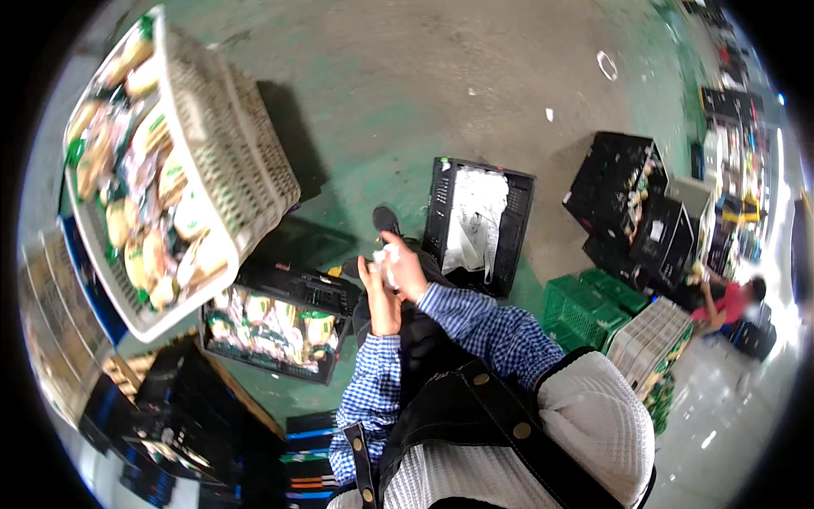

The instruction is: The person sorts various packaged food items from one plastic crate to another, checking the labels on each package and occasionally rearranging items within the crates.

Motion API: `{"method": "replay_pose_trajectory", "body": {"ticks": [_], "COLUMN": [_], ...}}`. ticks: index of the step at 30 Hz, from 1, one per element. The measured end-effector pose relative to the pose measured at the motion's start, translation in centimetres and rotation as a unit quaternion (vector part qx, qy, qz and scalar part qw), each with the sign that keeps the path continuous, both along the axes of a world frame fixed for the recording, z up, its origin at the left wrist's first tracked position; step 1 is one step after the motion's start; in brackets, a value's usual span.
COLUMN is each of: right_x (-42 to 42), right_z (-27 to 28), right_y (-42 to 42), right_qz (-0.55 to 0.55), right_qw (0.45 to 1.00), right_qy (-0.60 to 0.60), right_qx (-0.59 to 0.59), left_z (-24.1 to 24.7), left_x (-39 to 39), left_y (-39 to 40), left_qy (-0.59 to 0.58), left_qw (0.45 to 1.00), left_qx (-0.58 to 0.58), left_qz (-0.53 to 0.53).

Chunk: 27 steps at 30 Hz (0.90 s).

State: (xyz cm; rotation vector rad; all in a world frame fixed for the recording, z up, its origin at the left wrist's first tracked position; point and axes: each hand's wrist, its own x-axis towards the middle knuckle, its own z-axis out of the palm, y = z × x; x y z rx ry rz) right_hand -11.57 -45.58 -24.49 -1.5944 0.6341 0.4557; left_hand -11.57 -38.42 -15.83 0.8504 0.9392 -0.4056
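My left hand point(383, 306) and my right hand point(407, 267) meet in front of my lap, around a small crumpled white item point(386, 257), perhaps plastic or paper. Fingers and blur hide which hand grips it. Just right of my hands, a black plastic crate point(523, 223) on the floor holds flattened white plastic bags point(477, 216). To the left, a large white perforated plastic basket point(222, 127) is heaped with clear-wrapped, pale produce packs point(152, 130) with green parts. Below it, a black crate point(267, 366) holds similar wrapped packs.
Black crates point(610, 184) and green crates point(579, 308) stand at right, near a seated person in a red top point(731, 302). Stacked black crates point(191, 407) and a wooden pallet point(130, 375) lie lower left. White scraps point(549, 115) dot the floor.
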Motion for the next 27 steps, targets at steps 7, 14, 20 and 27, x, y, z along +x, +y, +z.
{"method": "replay_pose_trajectory", "body": {"ticks": [7,14,20,27], "right_x": [-0.3,-3.5,-6.4,-10.2], "right_z": [6.8,9.6,6.9,5.6], "right_y": [-2.8,-5.9,-8.7,-7.2], "right_qz": [0.401,0.242,0.126,-0.045], "right_qw": [0.906,0.965,0.970,0.981], "right_qy": [-0.098,-0.102,-0.109,-0.154], "right_qx": [-0.094,-0.019,-0.179,-0.107], "left_z": [-3.2,-8.8,-4.1,-5.0], "left_x": [-1.6,-8.3,-5.2,-9.1], "left_y": [0.9,-2.0,-5.2,-4.9], "left_qy": [0.033,-0.031,0.087,0.134], "left_qw": [0.993,0.900,0.955,0.903], "left_qx": [-0.066,-0.392,-0.257,-0.405], "left_qz": [-0.091,0.187,-0.123,-0.054]}}
